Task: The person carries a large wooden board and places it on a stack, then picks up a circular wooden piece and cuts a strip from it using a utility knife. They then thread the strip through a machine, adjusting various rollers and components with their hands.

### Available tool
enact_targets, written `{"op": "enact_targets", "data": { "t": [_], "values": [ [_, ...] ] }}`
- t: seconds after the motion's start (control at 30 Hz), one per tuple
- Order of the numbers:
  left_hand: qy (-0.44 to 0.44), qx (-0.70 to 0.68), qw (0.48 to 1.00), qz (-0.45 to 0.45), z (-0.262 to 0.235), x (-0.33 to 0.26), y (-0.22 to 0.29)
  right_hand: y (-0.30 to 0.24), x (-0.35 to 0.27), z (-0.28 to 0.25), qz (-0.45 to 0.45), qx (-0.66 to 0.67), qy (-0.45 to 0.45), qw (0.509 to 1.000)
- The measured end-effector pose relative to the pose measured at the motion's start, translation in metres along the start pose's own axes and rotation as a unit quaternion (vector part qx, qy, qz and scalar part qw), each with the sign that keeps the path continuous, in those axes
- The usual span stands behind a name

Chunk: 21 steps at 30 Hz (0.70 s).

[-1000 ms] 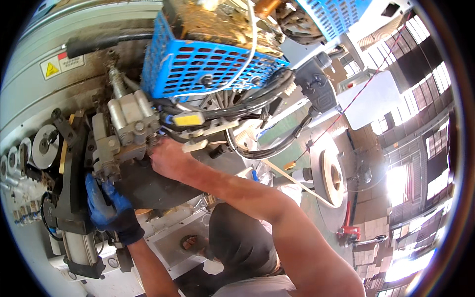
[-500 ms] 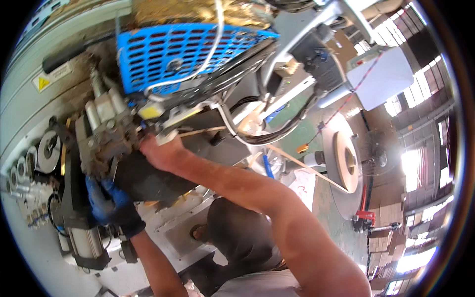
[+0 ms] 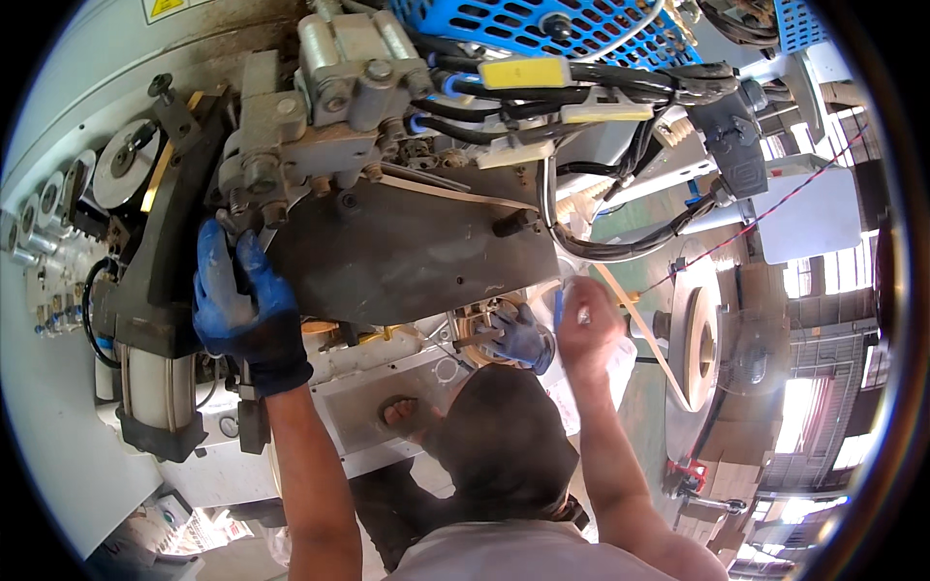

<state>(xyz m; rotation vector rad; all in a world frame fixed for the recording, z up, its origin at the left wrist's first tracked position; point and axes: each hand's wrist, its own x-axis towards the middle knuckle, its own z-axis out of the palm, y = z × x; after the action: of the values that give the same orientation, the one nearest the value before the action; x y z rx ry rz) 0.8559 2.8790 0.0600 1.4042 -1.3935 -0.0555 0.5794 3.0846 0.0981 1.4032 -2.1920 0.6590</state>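
Note:
My left hand (image 3: 242, 300), in a blue and black work glove, reaches up under the machine head (image 3: 334, 126). Its fingertips close around a small metal part there, too hidden to name. My bare right hand (image 3: 589, 324) is to the right of the dark metal plate (image 3: 407, 247), blurred, fingers curled in. Something small and shiny shows at the fingers; its kind is unclear. A thin tan strip (image 3: 450, 196) runs along the plate's far side to the head. A blue-grey glove (image 3: 520, 341) lies below the plate's front edge.
Black cables (image 3: 630, 92) with yellow tags and a blue perforated guard (image 3: 523, 24) are above the plate. A reel of tan strip (image 3: 699, 334) stands at right, a strip leading from it. A pneumatic cylinder (image 3: 155, 392) and rollers (image 3: 126, 165) are at left. Below is my dark-trousered leg (image 3: 504, 436).
My right hand has left the machine head and moved right, past the plate's right end. My left hand stays at the head. The view has shifted, revealing the glove below the plate.

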Motion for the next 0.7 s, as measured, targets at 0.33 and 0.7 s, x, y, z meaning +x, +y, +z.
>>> {"op": "enact_targets", "data": {
  "t": [0.33,0.7],
  "values": [
    [0.011,-0.016,1.000,0.018,0.001,0.001,-0.004,0.079,0.025,0.042,0.067,-0.073,-0.039,0.994],
    [-0.003,-0.015,1.000,0.012,0.001,-0.001,-0.005,0.064,0.022,0.006,0.104,0.117,-0.167,0.973]
  ]
}}
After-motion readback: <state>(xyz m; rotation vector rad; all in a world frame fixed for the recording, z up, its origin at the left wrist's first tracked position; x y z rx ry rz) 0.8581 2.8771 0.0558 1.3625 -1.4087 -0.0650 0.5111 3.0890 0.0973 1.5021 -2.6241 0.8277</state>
